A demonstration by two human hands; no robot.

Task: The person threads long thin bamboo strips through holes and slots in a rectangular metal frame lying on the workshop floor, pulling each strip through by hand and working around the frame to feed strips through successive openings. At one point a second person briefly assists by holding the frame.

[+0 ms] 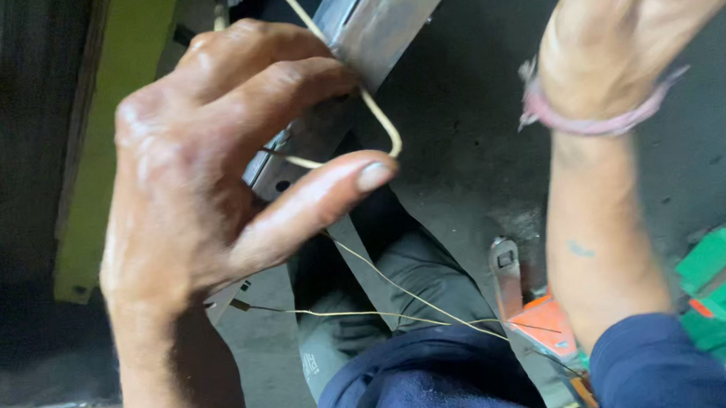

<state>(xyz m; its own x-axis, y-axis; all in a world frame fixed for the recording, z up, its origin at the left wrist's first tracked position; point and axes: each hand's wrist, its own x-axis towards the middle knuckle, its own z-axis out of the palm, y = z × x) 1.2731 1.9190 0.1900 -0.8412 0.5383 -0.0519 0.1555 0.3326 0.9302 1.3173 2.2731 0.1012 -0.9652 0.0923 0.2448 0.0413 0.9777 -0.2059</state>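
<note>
My left hand (pixel 209 163) fills the left of the head view, its fingers curled around a grey metal bar (pixel 368 19) that slants up to the right. A thin pale wire (pixel 378 115) bends in a hook around the bar beside my fingertips and trails down across my lap. My thumb points right, just under the wire's bend. My right hand (pixel 629 20) is raised at the upper right, wrist toward the camera, a pink band (pixel 593 123) around it. What its fingers hold lies outside the frame.
A yellow-green beam (pixel 114 118) runs down the left side. A green and orange tool (pixel 721 283) lies on the dark floor at the lower right, next to a flat metal strip (pixel 506 271). My knees in grey trousers (pixel 418 276) are below.
</note>
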